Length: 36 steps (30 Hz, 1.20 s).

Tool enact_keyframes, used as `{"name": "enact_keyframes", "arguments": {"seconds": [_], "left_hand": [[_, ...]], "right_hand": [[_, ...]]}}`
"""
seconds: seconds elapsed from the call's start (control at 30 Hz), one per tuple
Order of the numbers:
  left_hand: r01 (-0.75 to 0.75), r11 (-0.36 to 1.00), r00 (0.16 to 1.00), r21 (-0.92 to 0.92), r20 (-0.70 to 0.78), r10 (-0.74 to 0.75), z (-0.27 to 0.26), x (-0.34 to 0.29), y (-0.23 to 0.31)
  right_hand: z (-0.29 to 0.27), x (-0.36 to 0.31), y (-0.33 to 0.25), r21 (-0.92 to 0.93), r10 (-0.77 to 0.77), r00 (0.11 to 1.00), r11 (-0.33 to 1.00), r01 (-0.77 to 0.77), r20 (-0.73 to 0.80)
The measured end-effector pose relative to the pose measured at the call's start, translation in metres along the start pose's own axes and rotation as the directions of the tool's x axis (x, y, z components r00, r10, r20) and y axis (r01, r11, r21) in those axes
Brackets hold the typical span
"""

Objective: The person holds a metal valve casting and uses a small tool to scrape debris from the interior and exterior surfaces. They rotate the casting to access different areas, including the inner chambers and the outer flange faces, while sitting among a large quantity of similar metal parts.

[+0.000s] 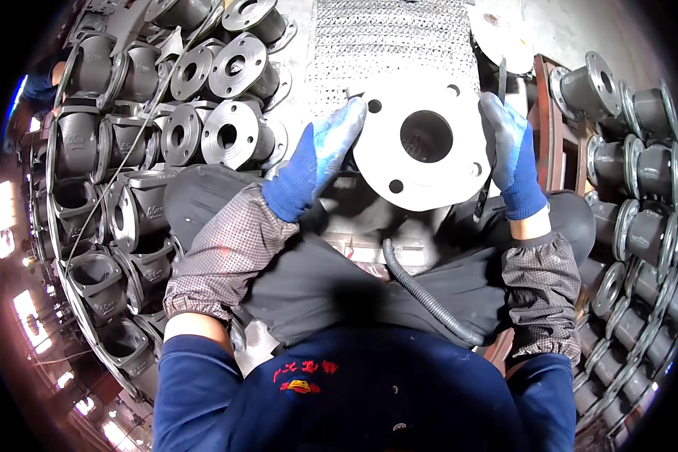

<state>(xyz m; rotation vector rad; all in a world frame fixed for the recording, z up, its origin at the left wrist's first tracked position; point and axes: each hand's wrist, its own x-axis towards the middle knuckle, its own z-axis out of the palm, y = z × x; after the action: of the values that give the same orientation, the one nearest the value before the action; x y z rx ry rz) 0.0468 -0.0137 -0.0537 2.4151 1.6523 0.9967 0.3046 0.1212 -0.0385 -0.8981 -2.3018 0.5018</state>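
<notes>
A grey cast-metal fitting with a bright round flange faces up between my knees. The flange has a large dark bore in its middle and several bolt holes around it. My left hand, in a blue glove with a pale coated palm, presses against the flange's left rim with straight fingers. On the opposite rim my right hand, gloved alike, holds the other side. The two hands grip the fitting between them. Its lower body is hidden under the flange.
Flanged castings stand stacked at the left, and more castings fill the right side. A textured metal plate lies ahead. A grey corrugated hose runs over my lap. Another round flange stands beyond my right hand, beside a reddish frame.
</notes>
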Motion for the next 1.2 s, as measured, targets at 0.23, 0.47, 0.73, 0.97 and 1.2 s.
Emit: {"name": "enact_keyframes", "arguments": {"seconds": [0.23, 0.47, 0.73, 0.97, 1.2], "left_hand": [[0.544, 0.081, 0.637, -0.835, 0.349, -0.687, 0.001, 0.012, 0.023], [0.421, 0.509, 0.791, -0.751, 0.029, -0.611, -0.007, -0.019, 0.000], [0.411, 0.782, 0.887, -0.469, 0.008, -0.462, -0.027, -0.031, -0.041], [0.481, 0.710, 0.813, -0.515, -0.041, -0.581, -0.064, 0.015, 0.007], [0.438, 0.813, 0.867, -0.383, -0.058, -0.494, -0.054, 0.017, 0.010]], "right_hand": [[0.003, 0.008, -0.028, 0.053, -0.120, 0.991, 0.991, 0.124, -0.060], [0.024, 0.023, -0.077, 0.309, -0.252, 0.964, 0.914, 0.264, -0.079], [0.028, 0.026, -0.074, 0.035, -0.263, 0.965, 0.964, 0.264, -0.013], [0.039, 0.007, -0.081, 0.683, 0.548, 0.797, 0.482, -0.549, 0.254], [0.056, -0.006, -0.082, 0.645, 0.711, 0.619, 0.307, -0.700, 0.333]]}}
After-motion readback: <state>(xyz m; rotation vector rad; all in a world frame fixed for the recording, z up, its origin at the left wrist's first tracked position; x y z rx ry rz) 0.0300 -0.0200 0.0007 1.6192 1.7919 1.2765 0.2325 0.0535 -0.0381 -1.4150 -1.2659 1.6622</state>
